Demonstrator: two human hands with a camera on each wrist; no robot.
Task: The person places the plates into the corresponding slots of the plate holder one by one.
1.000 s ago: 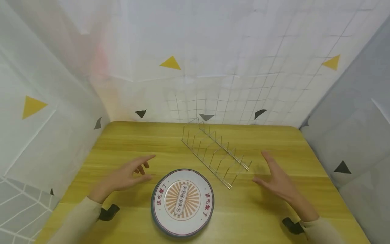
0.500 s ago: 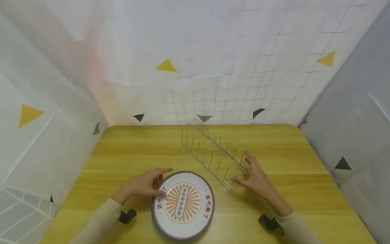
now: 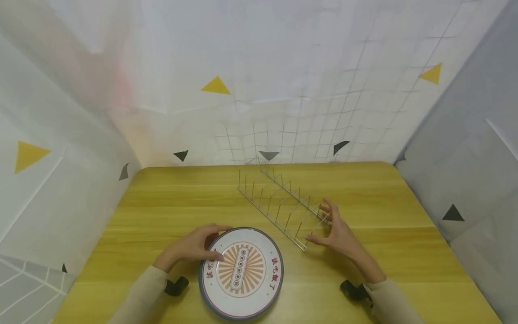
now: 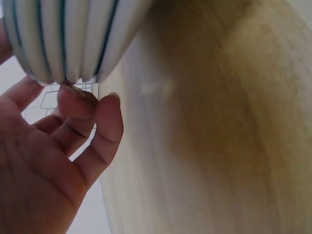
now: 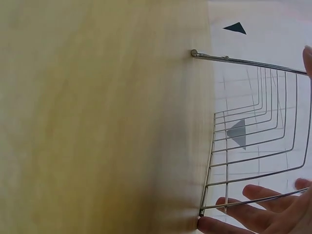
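Note:
A stack of several white plates sits on the table, its top plate [image 3: 243,297] showing an orange sunburst and red characters. My left hand [image 3: 192,246] is at the stack's left rim, thumb over the top plate and fingers bent at the edge. In the left wrist view, those fingers [image 4: 78,105] touch the rims of the stacked plates [image 4: 73,39], which carry dark blue-green lines. At the near end of a wire dish rack [image 3: 279,204], my right hand [image 3: 337,231] grips the end wires between thumb and fingers. The right wrist view shows its fingers [image 5: 258,212] around the rack's wire.
The yellow wood-grain table [image 3: 174,193] has a pale sheet with triangles and grid lines hanging behind it. Similar sheets close in the left and right sides. A dark wrist-camera mount [image 3: 176,286] hangs under the left wrist, another [image 3: 353,290] under the right.
My left hand has moved right and down to the plates' rim. My right hand has moved left onto the rack's near end. Plates and rack stay in place on the table.

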